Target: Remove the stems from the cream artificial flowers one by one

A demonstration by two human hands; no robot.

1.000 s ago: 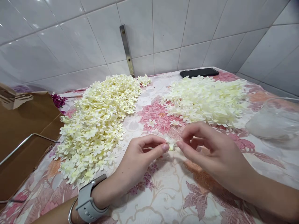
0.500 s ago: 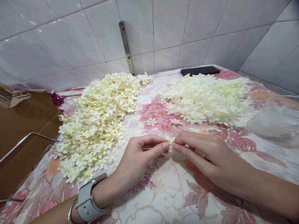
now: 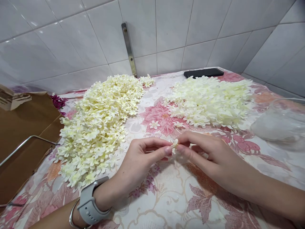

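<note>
Both hands meet at the middle of a table with a floral cloth (image 3: 166, 203). My left hand (image 3: 140, 162) and my right hand (image 3: 209, 156) pinch one small cream fabric flower (image 3: 174, 143) between thumbs and forefingers, just above the cloth. A grey watch sits on my left wrist. A big heap of cream flowers (image 3: 100, 124) lies to the left. A second heap of paler flowers (image 3: 209, 100) lies behind my right hand. Two loose flowers rest on the cloth between the heaps.
A black phone (image 3: 203, 72) lies at the back by the tiled wall. A clear plastic bag (image 3: 278, 124) sits at the right edge. A brown cardboard box (image 3: 21, 127) with a metal rod stands off the table's left side. Purple flowers (image 3: 58, 102) peek out behind the left heap.
My right hand's fingers have closed in toward my left, and both now pinch the flower tightly. The hands stay in the same spot; the view shifted slightly.
</note>
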